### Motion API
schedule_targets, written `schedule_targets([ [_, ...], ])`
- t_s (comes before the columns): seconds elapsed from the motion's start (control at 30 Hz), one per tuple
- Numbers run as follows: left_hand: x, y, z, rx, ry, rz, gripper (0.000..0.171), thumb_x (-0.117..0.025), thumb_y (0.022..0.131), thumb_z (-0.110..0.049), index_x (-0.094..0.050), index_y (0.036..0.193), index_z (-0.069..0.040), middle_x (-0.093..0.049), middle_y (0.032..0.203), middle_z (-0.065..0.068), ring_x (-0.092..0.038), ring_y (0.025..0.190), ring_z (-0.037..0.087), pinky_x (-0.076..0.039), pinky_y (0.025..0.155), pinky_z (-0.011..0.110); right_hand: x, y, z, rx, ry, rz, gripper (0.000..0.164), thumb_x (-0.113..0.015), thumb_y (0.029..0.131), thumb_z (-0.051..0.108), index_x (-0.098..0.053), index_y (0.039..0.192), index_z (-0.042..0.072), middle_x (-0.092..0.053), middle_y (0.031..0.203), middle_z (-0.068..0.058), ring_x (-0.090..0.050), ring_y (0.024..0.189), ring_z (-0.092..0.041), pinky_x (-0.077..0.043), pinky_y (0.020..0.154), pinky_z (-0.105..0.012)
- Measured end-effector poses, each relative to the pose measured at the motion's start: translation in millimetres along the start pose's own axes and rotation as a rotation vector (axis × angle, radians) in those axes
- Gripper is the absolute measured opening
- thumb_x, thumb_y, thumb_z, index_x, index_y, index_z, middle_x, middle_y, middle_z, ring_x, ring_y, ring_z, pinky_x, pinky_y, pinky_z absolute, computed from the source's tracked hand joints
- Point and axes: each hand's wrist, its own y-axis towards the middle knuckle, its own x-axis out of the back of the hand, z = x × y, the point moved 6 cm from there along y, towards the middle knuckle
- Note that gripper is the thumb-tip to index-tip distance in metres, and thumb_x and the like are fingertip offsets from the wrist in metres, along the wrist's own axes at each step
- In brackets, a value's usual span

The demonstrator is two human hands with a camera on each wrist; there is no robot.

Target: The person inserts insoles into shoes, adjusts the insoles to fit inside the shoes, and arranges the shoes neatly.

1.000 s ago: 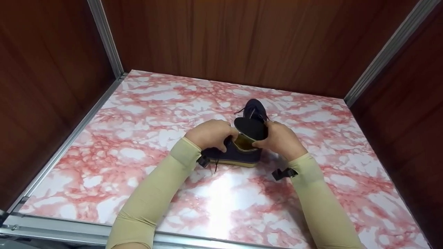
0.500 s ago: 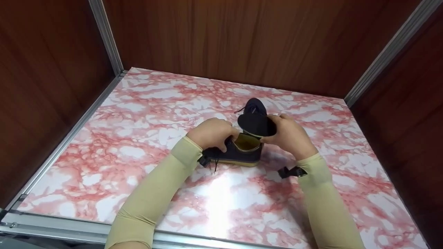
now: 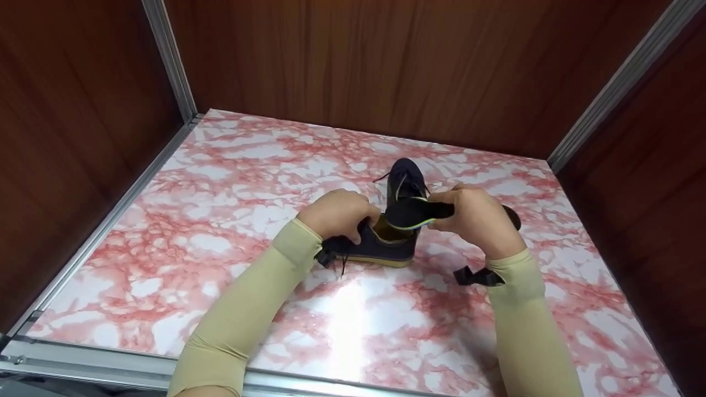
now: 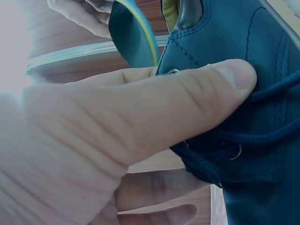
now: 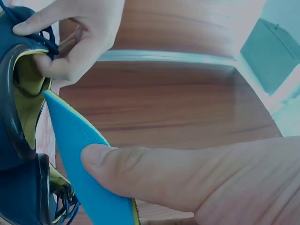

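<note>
Dark navy lace-up shoe [image 3: 380,251] with a tan sole lies sideways on the table, toe toward the left. My left hand [image 3: 333,215] grips its upper by the laces, the thumb outside and fingers at the opening's front edge. My right hand [image 3: 480,223] pinches an insole [image 3: 407,214], black on top and blue underneath [image 5: 84,154], with a yellow-green edge. One end of the insole hangs over the heel side of the shoe's opening; the other sticks out beyond my right hand. Behind stands a second navy shoe [image 3: 405,172], its toe pointing away.
The table [image 3: 220,242] has a red and white marbled top. Dark wood panels [image 3: 353,66] enclose it at the back and both sides, with metal framing [image 3: 171,60] at the corners. A metal rail [image 3: 99,358] runs along the front edge.
My right hand has moved right, away from the shoe's opening, carrying and turning the insole so it lies flatter and points left. My left hand has stayed on the shoe.
</note>
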Motion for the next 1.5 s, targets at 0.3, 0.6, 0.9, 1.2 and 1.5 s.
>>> schedule_targets([
  [0.3,-1.1,-0.7,-2.1,-0.01,0.005,-0.002,0.039,-0.101,0.077,-0.022,-0.077,0.108,-0.019,-0.08,0.105,0.003,-0.074,0.096,0.024,-0.061,0.092,0.046,-7.7,1.9,5.1,0.044,-0.02,0.012,0.044,-0.096,0.082,0.014,-0.085,0.124,0.021,-0.083,0.116,-0.01,-0.077,0.107,-0.03,-0.061,0.092,-0.054],
  [0.6,0.1,1.4,-2.1,-0.019,0.001,-0.008,0.037,-0.101,0.077,-0.021,-0.077,0.105,-0.017,-0.08,0.103,0.002,-0.072,0.093,0.024,-0.061,0.093,0.045,-8.8,-0.5,10.5,0.05,-0.067,0.004,0.046,-0.096,0.081,0.014,-0.085,0.124,0.021,-0.083,0.116,-0.011,-0.078,0.106,-0.032,-0.062,0.086,-0.056],
  [0.9,-1.3,1.4,-1.1,-0.006,0.009,-0.003,0.039,-0.101,0.077,-0.023,-0.078,0.109,-0.018,-0.081,0.106,0.002,-0.074,0.096,0.024,-0.061,0.094,0.045,-15.6,2.1,15.9,0.049,-0.075,0.008,0.042,-0.096,0.083,0.019,-0.085,0.124,0.021,-0.081,0.114,-0.011,-0.076,0.101,-0.03,-0.063,0.083,-0.054],
  [1.2,-0.6,1.3,-1.7,-0.011,0.006,-0.015,0.038,-0.101,0.076,-0.023,-0.078,0.106,-0.018,-0.081,0.102,0.001,-0.073,0.093,0.023,-0.061,0.091,0.045,-17.5,1.3,19.3,0.078,-0.101,-0.031,0.04,-0.096,0.083,0.019,-0.086,0.121,0.023,-0.08,0.109,-0.011,-0.076,0.096,-0.031,-0.06,0.076,-0.057],
  [1.5,1.7,-0.2,-3.2,-0.013,0.009,-0.027,0.04,-0.102,0.074,-0.023,-0.079,0.107,-0.018,-0.081,0.102,0.003,-0.074,0.093,0.025,-0.061,0.091,0.046,-20.5,1.7,21.9,0.068,-0.112,-0.043,0.04,-0.094,0.083,0.023,-0.085,0.122,0.024,-0.082,0.114,-0.013,-0.078,0.101,-0.034,-0.056,0.079,-0.062],
])
